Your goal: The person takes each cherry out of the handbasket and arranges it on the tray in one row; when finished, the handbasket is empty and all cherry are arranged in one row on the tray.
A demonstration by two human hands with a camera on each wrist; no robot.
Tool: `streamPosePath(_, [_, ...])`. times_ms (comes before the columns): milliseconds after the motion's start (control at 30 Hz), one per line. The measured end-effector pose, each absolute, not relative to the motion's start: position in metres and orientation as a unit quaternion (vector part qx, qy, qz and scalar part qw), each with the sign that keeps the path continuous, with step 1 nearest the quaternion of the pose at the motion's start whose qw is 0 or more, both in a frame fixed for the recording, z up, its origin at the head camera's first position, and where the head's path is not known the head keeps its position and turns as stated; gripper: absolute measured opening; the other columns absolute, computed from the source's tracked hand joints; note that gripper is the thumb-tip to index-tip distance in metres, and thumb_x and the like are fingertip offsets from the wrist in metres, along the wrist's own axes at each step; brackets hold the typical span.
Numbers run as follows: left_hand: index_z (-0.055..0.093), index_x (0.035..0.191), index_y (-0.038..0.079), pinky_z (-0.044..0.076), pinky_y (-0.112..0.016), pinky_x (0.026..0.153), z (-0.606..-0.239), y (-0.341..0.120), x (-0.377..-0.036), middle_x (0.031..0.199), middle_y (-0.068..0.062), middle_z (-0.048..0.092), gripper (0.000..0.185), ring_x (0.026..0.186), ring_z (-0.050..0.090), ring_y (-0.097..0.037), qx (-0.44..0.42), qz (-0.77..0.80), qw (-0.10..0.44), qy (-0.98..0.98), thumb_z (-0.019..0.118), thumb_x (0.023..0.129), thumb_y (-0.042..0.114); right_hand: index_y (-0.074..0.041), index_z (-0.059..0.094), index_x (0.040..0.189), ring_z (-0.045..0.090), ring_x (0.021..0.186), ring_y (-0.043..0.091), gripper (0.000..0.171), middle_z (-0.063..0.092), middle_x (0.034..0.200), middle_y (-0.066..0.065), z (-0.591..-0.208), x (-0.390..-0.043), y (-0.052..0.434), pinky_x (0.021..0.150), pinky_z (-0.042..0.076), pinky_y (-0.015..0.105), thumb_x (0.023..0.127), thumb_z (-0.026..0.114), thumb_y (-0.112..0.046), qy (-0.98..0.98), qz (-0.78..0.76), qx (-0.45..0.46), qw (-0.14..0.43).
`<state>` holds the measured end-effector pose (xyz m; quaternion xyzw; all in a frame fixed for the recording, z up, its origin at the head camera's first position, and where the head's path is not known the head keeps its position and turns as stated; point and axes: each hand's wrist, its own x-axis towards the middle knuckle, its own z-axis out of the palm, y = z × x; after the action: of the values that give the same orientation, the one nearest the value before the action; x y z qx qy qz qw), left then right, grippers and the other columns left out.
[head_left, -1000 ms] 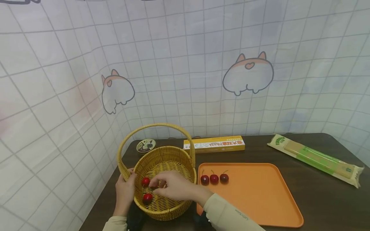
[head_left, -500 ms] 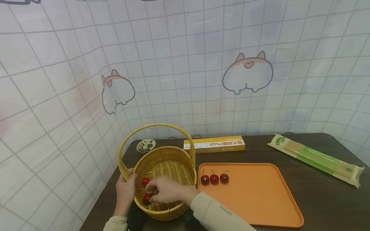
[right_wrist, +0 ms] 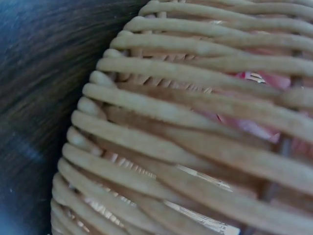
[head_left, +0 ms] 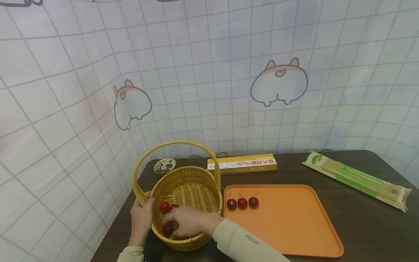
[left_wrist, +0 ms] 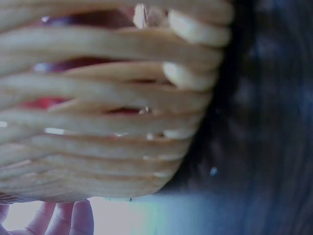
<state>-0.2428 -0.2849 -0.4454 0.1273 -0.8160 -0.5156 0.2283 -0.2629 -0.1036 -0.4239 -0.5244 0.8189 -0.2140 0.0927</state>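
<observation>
In the head view my left hand [head_left: 142,214] grips the yellow wicker basket [head_left: 186,244] at its left rim, by the foot of the arched handle. My right hand [head_left: 188,222] reaches inside the basket over the near rim, its finger and thumb pinching a dark red cherry [head_left: 168,229] near the left wall. Just beyond lie a bright red cherry [head_left: 164,207] and another cherry [head_left: 174,206], partly covered by the hand. The left wrist view shows the woven wall [left_wrist: 98,93] close up and a few fingertips [left_wrist: 80,218]. Only weave [right_wrist: 171,112] and pinkish bits between strands appear in the right wrist view.
Right of the basket lies an orange tray [head_left: 288,225] with three stemmed cherries [head_left: 242,203] in a row at its upper left. Behind stand a round tin [head_left: 165,166] and a yellow pasta box [head_left: 243,163]. A green noodle packet [head_left: 356,180] lies far right.
My right hand has moved down and toward the near-left part of the basket, closing on the near cherry. Another cherry now shows beside the bright red one. The left hand keeps its grip.
</observation>
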Motion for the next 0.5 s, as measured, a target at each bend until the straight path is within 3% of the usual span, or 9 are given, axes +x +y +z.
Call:
streamPosePath(300, [0.062,0.113,0.003,0.043,-0.029,0.073,-0.4452,-0.2855,-0.2441,0.115,-0.018,0.064,0.027,0.09,0.054,-0.025,0.134,-0.507,0.231,-0.819,0.051,0.099,0.022,-0.019,0.07,0.095,0.049,0.076,-0.002,0.017,0.056,0.088,-0.013,-0.4262,-0.262,-0.1045,0.068,0.04,0.013,0.08,0.079,-0.017,0.822,-0.211,-0.522,0.082])
streamPosePath(500, [0.061,0.117,0.003,0.043,-0.034,0.081,-0.4444,-0.2855,-0.243,0.121,-0.019,0.062,0.032,0.099,0.055,-0.027,0.131,-0.505,0.223,-0.823,0.048,0.1,0.026,-0.014,0.072,0.101,0.052,0.074,-0.003,0.024,0.063,0.085,-0.011,-0.4267,-0.263,-0.1042,0.067,0.042,0.012,0.078,0.08,-0.013,0.824,-0.206,-0.52,0.097])
